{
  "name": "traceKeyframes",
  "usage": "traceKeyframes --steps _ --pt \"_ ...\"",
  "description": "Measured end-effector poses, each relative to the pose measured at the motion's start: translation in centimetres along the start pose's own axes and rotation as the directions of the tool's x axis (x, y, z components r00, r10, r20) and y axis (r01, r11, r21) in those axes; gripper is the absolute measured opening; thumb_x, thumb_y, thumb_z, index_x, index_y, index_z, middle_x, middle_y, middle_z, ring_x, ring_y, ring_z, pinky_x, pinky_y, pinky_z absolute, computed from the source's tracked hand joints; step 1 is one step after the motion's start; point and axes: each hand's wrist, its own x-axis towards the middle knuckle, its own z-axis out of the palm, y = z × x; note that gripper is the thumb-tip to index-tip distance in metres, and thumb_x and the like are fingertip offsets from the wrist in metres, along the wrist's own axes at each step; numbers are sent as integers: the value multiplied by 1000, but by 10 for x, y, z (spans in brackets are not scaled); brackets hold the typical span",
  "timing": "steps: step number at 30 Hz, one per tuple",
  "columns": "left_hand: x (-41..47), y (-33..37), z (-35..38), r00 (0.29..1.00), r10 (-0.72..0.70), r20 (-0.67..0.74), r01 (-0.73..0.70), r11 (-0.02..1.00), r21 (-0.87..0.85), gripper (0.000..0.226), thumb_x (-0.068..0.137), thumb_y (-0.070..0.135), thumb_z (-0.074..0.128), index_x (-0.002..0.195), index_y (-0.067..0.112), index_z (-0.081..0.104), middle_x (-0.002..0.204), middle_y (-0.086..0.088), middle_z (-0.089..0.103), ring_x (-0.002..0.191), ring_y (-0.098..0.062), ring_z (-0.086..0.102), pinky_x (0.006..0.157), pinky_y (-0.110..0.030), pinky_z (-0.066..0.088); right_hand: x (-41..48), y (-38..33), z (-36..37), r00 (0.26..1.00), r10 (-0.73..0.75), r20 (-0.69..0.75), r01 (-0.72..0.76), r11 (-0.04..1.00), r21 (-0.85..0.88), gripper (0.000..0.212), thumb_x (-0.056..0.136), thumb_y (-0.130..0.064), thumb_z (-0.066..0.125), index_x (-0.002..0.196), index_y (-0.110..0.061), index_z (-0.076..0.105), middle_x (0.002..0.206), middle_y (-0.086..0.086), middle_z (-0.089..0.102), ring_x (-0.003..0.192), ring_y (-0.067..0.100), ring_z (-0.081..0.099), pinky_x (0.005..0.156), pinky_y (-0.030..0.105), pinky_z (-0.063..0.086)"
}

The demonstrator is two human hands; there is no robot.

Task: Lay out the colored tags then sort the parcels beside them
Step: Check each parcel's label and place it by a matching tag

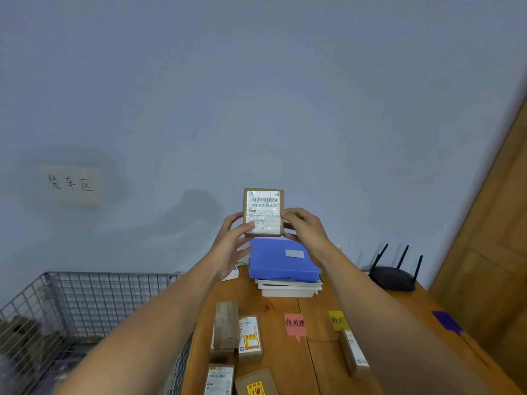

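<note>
1. The left hand point(233, 240) and right hand point(303, 228) together lift a small brown parcel point(263, 212) upright above the far edge of the wooden table point(279, 357); each hand's thumb and fingers are clamped on one side of it, its white barcode label facing the camera.
2. Just below the raised parcel, a blue box point(282, 262) sits on a stack of white trays point(289, 289) at the table's far edge.
3. A black router point(395, 276) with three raised antennas stands at the far right corner.
4. A pink tag point(295, 325) with handwritten characters lies flat near the middle of the table; a yellow tag point(336, 320), partly hidden by the right forearm, lies to its right, and a purple tag point(446, 322) lies by the right edge.
5. A long parcel point(353, 353) rests just nearer than the yellow tag.
6. Along the left edge wait more parcels: a tall taped one point(226, 326), one with a yellow sticker point(250, 339) touching it, a labelled one point(219, 379) at the near edge, and another stickered one point(256, 384) beside that.
7. A wire cage point(85, 303) stands off the table's left edge, below a handwritten paper sign point(71, 185) on the wall.
</note>
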Motion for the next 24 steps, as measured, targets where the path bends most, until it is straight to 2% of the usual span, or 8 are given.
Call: traceKeyframes --steps 3,6,11,13,16,20,24 --pt "6 -12 10 999 38 0 -38 998 51 38 95 22 70 131 26 60 126 1 71 120 -17 64 100 -34 51 -5 6 -16 999 -5 -38 3 999 -44 16 99 -29 60 108 -21 71 109 -4 74 106 16 70 90 34 60" --pt "10 -27 30 999 49 22 -50 996 73 36 93 15 70 129 16 65 122 0 74 113 -17 69 87 -27 58 -12 15 -39 997 3 -71 -6 999 -49 17 98 -29 62 109 -21 72 110 -4 74 106 13 69 88 31 59" --pt "15 -57 79 999 45 7 -45 993 110 39 87 8 76 125 15 69 118 -2 76 112 -22 70 100 -42 57 -18 28 -90 994 4 -113 -12 998 -65 23 99 -25 61 119 -22 70 118 -1 72 107 13 68 84 28 58" --pt "14 -65 105 999 39 -6 -38 996 85 41 88 6 75 127 12 68 116 -5 76 111 -23 71 101 -43 56 -22 31 -117 995 9 -104 -16 998 -68 24 99 -25 61 121 -23 68 117 -1 72 108 14 68 84 27 57" --pt "8 -75 154 999 45 -20 -44 997 56 41 91 6 72 131 14 66 111 -6 77 108 -24 72 97 -40 58 -30 35 -167 992 -4 -127 -5 998 -67 32 97 -27 65 128 -22 59 118 1 68 109 15 67 91 32 58" --pt "0 -100 235 1000 -6 -5 6 1000 -8 31 93 11 69 124 11 69 110 -9 78 109 -28 72 95 -37 58 -40 51 -255 987 -26 -158 9 994 -110 22 95 -26 66 114 -19 59 115 6 67 107 20 67 92 37 59" --pt "-13 -141 325 999 -19 -37 17 999 -41 27 94 11 67 121 9 70 106 -8 79 100 -23 75 86 -32 60 -49 75 -353 992 -36 -117 13 982 -189 12 93 -28 67 103 -22 63 113 0 69 105 18 67 94 40 58"
